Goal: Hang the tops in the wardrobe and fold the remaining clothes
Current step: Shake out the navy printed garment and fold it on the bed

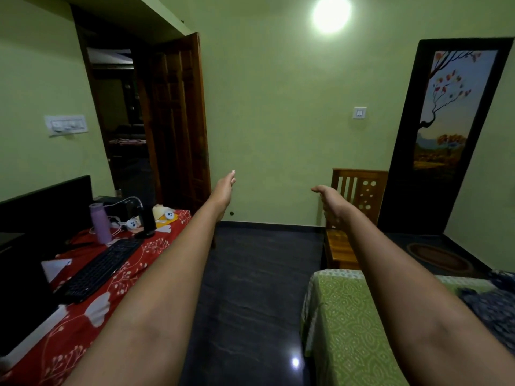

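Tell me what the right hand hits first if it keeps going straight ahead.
Probably the wooden chair: the right hand, holding nothing, sits just in front of its backrest in the picture. Depth is unclear; it could instead pass left and reach the green wall.

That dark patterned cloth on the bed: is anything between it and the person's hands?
Nothing visible blocks it. Both the left hand and right hand are stretched forward, empty, over bare floor; the cloth lies on the bed, beside the right forearm.

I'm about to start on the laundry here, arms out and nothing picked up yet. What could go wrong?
The dark floor is glossy and mirrors the lamp, so it may be slippery. The left hand reaches past a crowded desk; a swing could topple the purple bottle. The wooden chair stands just beyond the right hand, in the walkway.
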A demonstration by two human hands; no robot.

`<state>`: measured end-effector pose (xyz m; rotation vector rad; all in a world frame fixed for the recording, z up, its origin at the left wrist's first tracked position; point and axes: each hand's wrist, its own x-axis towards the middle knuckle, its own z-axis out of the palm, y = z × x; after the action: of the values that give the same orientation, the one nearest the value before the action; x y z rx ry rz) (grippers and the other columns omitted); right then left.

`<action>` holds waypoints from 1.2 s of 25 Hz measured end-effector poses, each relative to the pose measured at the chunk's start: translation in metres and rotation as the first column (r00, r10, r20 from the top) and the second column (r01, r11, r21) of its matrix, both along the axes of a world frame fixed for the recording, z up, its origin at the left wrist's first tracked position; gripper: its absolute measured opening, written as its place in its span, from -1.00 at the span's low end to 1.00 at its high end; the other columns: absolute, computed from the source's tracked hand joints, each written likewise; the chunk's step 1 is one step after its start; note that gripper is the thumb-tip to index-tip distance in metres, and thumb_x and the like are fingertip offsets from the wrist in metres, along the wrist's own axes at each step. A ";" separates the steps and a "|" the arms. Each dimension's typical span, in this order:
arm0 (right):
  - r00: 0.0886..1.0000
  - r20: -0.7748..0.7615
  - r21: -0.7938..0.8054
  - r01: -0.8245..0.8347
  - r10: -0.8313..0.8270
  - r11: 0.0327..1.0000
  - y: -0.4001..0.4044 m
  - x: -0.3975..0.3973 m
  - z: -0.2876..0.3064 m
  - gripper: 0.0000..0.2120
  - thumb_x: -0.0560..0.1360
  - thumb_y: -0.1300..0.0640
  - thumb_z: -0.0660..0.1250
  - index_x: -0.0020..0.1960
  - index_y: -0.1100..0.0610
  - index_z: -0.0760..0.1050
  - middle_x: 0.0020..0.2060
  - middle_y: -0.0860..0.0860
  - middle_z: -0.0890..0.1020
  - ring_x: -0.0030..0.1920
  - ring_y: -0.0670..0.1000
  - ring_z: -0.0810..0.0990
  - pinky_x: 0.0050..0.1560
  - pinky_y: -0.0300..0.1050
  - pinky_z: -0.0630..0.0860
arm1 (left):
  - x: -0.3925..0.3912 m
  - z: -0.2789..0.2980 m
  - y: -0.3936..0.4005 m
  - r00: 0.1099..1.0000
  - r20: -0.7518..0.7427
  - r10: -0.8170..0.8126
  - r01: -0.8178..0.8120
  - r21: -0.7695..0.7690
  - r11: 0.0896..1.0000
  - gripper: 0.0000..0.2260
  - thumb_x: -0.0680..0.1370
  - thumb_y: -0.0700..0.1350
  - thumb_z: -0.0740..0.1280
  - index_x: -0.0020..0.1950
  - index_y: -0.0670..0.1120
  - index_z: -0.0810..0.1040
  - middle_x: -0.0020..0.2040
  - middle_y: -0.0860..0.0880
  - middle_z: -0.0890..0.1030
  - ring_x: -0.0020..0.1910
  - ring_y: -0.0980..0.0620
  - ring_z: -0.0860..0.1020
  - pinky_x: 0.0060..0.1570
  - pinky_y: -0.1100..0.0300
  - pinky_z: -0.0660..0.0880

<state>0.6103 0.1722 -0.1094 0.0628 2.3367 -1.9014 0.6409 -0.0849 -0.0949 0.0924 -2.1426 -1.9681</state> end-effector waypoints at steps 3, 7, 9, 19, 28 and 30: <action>1.000 -0.002 0.014 0.027 -0.027 1.000 -0.007 -0.086 0.022 -0.40 0.55 -0.11 0.18 0.50 0.14 0.19 -0.36 -0.04 0.26 -0.57 -0.13 0.35 -0.63 -0.37 0.26 | -0.082 0.023 -0.014 0.999 -0.007 -0.045 0.044 -0.040 0.998 -0.51 0.66 0.08 -0.01 0.55 -0.08 0.09 0.54 -0.05 0.18 0.52 -0.07 0.12 0.50 -0.05 0.06; 0.995 -0.001 -0.119 0.098 -0.099 0.988 -0.010 -0.193 0.035 -0.89 0.54 -0.10 0.20 -0.03 -0.08 0.42 -0.61 -0.20 0.37 -0.44 -0.15 0.27 -0.44 -0.30 0.24 | -0.203 0.055 -0.021 0.993 -0.062 -0.095 0.092 -0.054 0.994 -0.54 0.67 0.03 -0.03 0.55 -0.09 0.11 0.54 -0.03 0.18 0.52 0.00 0.12 0.49 0.04 0.05; 0.996 0.028 -0.112 0.087 -0.084 0.990 -0.010 -0.235 0.021 -0.82 0.54 -0.09 0.20 0.02 -0.01 0.46 -0.30 -0.20 0.63 -0.11 -0.16 0.53 -0.09 -0.35 0.43 | -0.256 0.050 -0.014 0.991 -0.023 -0.135 0.133 -0.065 0.989 -0.54 0.67 0.03 -0.04 0.55 -0.09 0.11 0.54 -0.03 0.17 0.53 0.00 0.11 0.48 0.05 0.05; 0.977 0.005 -0.129 0.212 -0.213 0.969 0.067 -0.463 0.016 -0.80 0.51 -0.14 0.25 -0.16 -0.05 0.32 -0.59 -0.17 0.38 -0.55 -0.15 0.36 -0.49 -0.33 0.25 | -0.494 0.028 0.057 0.977 0.062 -0.204 0.207 -0.048 0.977 -0.54 0.66 0.06 0.03 0.54 -0.07 0.17 0.52 -0.06 0.25 0.50 -0.02 0.20 0.41 0.08 0.16; 0.872 -0.074 -0.134 0.471 -0.483 0.872 0.254 -0.523 0.042 -0.52 0.59 -0.02 0.16 0.49 0.03 0.22 0.46 -0.04 0.27 0.49 0.00 0.17 0.39 -0.15 0.15 | -0.658 0.052 0.309 0.758 0.011 -0.653 0.653 -0.013 0.757 -0.55 0.68 0.03 -0.04 0.55 -0.07 0.11 0.54 -0.08 0.19 0.52 -0.04 0.14 0.48 0.06 0.07; 0.791 -0.047 -0.133 0.600 -0.610 0.789 0.304 -0.505 0.038 -0.56 0.53 -0.08 0.23 0.38 -0.05 0.32 0.30 -0.19 0.47 0.38 -0.09 0.33 0.34 -0.20 0.24 | -0.674 0.047 0.377 0.668 0.017 -0.744 0.744 -0.014 0.668 -0.55 0.68 0.03 -0.05 0.56 -0.07 0.08 0.54 -0.09 0.17 0.53 -0.05 0.12 0.50 0.04 0.06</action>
<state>0.1049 0.4767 -0.0715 0.8380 2.4536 -2.3366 -0.0335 0.2917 -0.0477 -0.9444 -2.4348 -2.3106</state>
